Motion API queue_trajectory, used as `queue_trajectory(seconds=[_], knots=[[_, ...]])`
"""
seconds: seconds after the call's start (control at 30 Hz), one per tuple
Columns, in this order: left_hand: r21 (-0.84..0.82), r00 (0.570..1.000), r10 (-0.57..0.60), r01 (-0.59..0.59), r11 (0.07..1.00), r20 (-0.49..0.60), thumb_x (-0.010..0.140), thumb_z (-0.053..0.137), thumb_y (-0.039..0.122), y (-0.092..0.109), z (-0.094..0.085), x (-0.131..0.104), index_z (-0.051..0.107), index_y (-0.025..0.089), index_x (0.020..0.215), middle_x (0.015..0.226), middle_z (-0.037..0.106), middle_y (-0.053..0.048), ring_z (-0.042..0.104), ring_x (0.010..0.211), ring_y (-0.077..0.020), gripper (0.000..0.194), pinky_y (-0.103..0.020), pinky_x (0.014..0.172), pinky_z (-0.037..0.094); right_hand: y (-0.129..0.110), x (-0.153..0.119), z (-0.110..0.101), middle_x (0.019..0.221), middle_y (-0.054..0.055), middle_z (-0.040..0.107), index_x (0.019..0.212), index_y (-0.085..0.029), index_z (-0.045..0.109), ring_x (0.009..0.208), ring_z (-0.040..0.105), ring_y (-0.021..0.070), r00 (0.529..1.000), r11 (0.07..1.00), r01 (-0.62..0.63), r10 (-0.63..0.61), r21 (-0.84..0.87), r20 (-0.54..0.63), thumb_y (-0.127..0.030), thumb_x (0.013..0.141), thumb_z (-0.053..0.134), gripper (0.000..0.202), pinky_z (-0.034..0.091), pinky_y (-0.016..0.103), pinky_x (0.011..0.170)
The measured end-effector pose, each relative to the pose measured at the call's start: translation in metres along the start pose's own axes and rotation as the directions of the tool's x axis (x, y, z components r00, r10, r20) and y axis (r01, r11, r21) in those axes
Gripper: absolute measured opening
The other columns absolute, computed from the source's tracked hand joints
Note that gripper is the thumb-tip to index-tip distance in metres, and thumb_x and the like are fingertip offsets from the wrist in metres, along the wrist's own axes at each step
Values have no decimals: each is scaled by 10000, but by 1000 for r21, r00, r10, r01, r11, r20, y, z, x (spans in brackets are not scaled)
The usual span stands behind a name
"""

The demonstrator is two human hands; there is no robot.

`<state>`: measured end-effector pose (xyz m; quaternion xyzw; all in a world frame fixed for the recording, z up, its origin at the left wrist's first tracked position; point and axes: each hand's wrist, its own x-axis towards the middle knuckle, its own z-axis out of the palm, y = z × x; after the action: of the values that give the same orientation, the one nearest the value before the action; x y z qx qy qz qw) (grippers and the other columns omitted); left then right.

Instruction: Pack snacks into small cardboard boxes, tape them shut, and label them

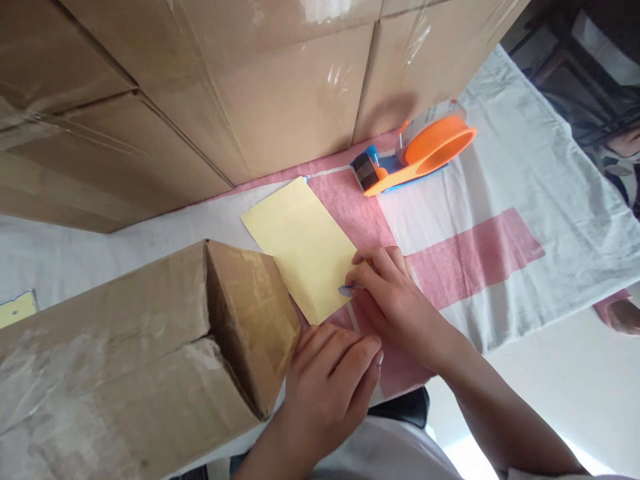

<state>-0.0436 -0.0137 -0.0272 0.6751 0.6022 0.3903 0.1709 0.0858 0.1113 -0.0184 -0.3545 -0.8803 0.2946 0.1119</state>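
Note:
A yellow sheet of paper lies on the cloth, its left edge against a cardboard flap. My right hand is at the sheet's right corner, fingers bent and pinched on it. A small bluish-white bit shows at those fingertips; I cannot tell whether it is part of the sheet. My left hand is closed, fingers curled together by the sheet's near corner and beside the flap; what is under its fingertips is hidden. An orange and blue tape dispenser with a roll of clear tape lies beyond the right hand.
A long cardboard box with an end flap stands at the left. Large taped cardboard boxes form a wall behind. The table has a pink and white cloth. Another yellow piece shows at far left. A person's foot is at the right.

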Motion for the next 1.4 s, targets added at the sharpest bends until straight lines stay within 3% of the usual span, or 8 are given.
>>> queue_trajectory(seconds=[0.33,0.53,0.7,0.8,0.9,1.0,1.1,1.4], knots=[[-35,1000,-20,20,999,-16,929,647,104,-1,0,-3,658,189,1074,865,728,-33,636,794,-180,168,-344,767,478,-1,2,-3,905,30,636,928,-216,527,915,520,215,998,983,-10,20,186,-52,-42,985,464,193,426,400,798],[-22,999,-32,32,999,-4,932,647,108,-1,0,-3,656,190,1080,864,726,-31,642,799,-179,169,-344,771,485,0,2,2,1081,93,631,1120,-209,641,1014,510,262,998,1000,4,-3,18,-66,-79,988,510,227,453,429,847],[-16,999,-31,30,999,-41,933,644,101,-1,0,-3,652,194,1067,839,728,-32,666,786,-172,163,-329,763,529,-2,5,3,1035,91,610,948,-207,650,991,508,251,997,999,9,-6,36,-72,-77,976,520,186,463,424,840],[-95,982,-142,130,987,-124,947,650,129,2,2,-3,621,203,1093,800,724,-7,643,648,-109,167,-240,662,550,-5,3,-1,964,52,623,939,-209,596,944,549,208,992,973,55,-27,222,-124,-61,958,536,160,480,391,822],[-267,913,-357,300,916,-198,974,648,209,6,6,-3,562,227,1185,757,715,36,587,520,-59,229,-153,509,490,-6,0,-5,941,43,619,950,-214,578,925,585,188,987,916,101,-43,389,-155,-76,948,564,139,509,349,777],[-358,861,-468,381,853,-199,990,635,218,8,8,-3,547,248,1241,749,719,54,661,592,-62,268,-126,567,528,-5,-4,-8,912,35,616,962,-213,583,876,603,167,988,836,136,-77,531,-132,-99,955,584,114,517,312,724],[-396,852,-504,417,818,-142,1005,600,172,7,7,-5,607,266,1158,820,749,48,726,713,-70,180,-124,664,565,-3,-8,-9,894,22,621,965,-210,592,840,620,144,994,744,108,-99,660,-51,-111,976,572,102,526,297,727],[-228,919,-363,324,918,-155,974,622,120,4,1,0,671,253,1067,862,736,51,681,755,-48,169,-121,737,542,0,-16,-10,800,-2,640,901,-188,680,713,581,105,995,750,97,-88,654,-47,-132,946,636,84,456,258,628]])
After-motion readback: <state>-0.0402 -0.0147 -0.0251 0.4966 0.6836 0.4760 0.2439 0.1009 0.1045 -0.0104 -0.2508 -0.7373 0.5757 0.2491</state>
